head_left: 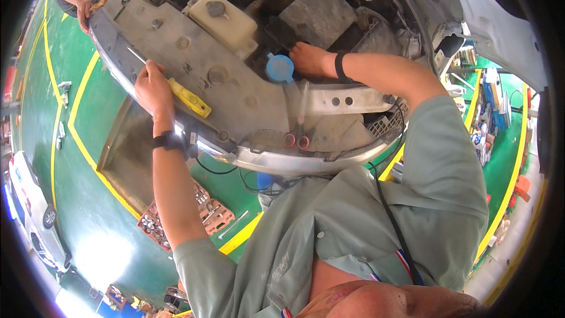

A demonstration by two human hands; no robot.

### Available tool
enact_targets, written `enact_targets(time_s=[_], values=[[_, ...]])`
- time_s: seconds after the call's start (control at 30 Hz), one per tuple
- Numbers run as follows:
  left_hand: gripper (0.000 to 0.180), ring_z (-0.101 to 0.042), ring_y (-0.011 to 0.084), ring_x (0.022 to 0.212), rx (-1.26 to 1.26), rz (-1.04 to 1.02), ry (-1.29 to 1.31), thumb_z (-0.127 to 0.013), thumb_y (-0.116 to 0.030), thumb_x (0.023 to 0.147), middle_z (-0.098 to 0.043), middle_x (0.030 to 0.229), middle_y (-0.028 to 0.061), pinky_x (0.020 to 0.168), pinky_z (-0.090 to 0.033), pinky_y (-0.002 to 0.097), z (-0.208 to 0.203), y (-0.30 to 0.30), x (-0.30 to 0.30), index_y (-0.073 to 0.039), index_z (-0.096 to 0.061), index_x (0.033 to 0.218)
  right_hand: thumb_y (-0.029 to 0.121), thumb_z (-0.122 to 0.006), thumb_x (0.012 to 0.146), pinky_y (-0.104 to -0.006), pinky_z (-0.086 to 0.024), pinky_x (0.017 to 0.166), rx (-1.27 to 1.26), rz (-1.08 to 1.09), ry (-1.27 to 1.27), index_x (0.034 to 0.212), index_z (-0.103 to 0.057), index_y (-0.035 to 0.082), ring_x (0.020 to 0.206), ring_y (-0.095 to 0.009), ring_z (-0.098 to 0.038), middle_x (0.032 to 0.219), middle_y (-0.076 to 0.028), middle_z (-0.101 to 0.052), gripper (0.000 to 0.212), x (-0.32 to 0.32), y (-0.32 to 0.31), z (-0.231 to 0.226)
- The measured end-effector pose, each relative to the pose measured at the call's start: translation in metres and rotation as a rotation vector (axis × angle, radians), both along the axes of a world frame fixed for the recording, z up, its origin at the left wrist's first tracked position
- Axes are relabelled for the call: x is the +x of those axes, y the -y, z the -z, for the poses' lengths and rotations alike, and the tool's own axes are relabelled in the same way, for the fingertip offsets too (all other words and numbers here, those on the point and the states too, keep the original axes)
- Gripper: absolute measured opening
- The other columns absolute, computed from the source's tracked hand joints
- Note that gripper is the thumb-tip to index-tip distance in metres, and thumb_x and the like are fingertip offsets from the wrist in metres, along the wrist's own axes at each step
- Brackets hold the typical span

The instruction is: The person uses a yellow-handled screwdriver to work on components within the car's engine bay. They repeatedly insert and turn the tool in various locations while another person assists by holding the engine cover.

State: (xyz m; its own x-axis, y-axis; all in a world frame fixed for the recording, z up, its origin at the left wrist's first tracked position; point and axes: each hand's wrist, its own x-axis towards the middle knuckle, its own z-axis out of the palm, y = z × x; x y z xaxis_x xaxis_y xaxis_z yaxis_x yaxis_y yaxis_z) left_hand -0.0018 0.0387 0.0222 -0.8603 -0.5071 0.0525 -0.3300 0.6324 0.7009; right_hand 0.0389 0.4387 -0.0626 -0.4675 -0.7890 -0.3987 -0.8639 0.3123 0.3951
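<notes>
My left hand (154, 89) is closed over the front edge of a car's engine bay. A thin pale shaft (136, 55) sticks out past its fingers, and a yellow handle (189, 98) lies in line on the other side; they look like one tool. My right hand (311, 59) reaches down into the engine bay, its fingers curled beside a blue round cap (279, 68) and a dark box-shaped housing (318, 17). What the fingertips grip is hidden. Red-handled scissors (302, 141) lie on the front panel, nearer to me.
A cream reservoir (222, 23) with a dark cap stands between my hands. Another person's hand (84, 13) rests at the bumper's far left. On the green floor lies an opened tool case (215, 217). The raised bonnet (500, 29) fills the upper right.
</notes>
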Motion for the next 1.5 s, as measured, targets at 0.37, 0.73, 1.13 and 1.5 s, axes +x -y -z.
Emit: enact_targets(time_s=[0.37, 0.73, 1.13, 1.5], values=[[0.045, -0.070, 0.0284, 0.081, -0.009, -0.030, 0.038, -0.052, -0.048, 0.093, -0.073, 0.077, 0.0068, 0.079, -0.050, 0.0410, 0.001, 0.001, -0.003, -0.014, -0.079, 0.080, 0.022, -0.063, 0.092, -0.0409, -0.053, 0.086, -0.120, 0.101, 0.282, 0.111, -0.069, 0.008, 0.104, -0.028, -0.068, 0.101, -0.008, -0.070, 0.024, -0.009, -0.002, -0.009], [0.047, -0.069, 0.0267, 0.080, -0.033, -0.023, 0.034, -0.054, -0.051, 0.092, -0.073, 0.077, 0.0063, 0.078, -0.049, 0.0401, 0.007, 0.007, -0.005, -0.014, -0.079, 0.080, 0.026, -0.067, 0.092, -0.0488, -0.058, 0.077, -0.369, 0.948, 0.154, 0.095, -0.076, 0.006, 0.090, -0.038, -0.072, 0.092, -0.017, -0.075, 0.022, -0.019, -0.135, -0.109], [0.045, -0.069, 0.0286, 0.085, -0.051, -0.008, 0.018, -0.053, -0.051, 0.092, -0.074, 0.081, 0.0062, 0.084, -0.050, 0.0418, 0.010, 0.009, -0.008, -0.015, -0.079, 0.081, 0.006, -0.071, 0.076, -0.0509, -0.050, 0.091, -0.132, 0.906, 0.204, 0.086, -0.079, 0.004, 0.097, -0.040, -0.070, 0.095, -0.022, -0.075, 0.013, -0.002, -0.110, -0.023], [0.046, -0.069, 0.0275, 0.084, -0.021, -0.003, 0.052, -0.051, -0.051, 0.093, -0.073, 0.079, 0.0052, 0.083, -0.050, 0.0413, 0.009, 0.009, -0.006, -0.016, -0.078, 0.081, 0.012, -0.066, 0.085, -0.0483, -0.051, 0.092, -0.171, 0.860, 0.221, 0.089, -0.079, 0.004, 0.099, -0.038, -0.072, 0.098, -0.021, -0.076, 0.015, 0.001, -0.107, -0.021]])
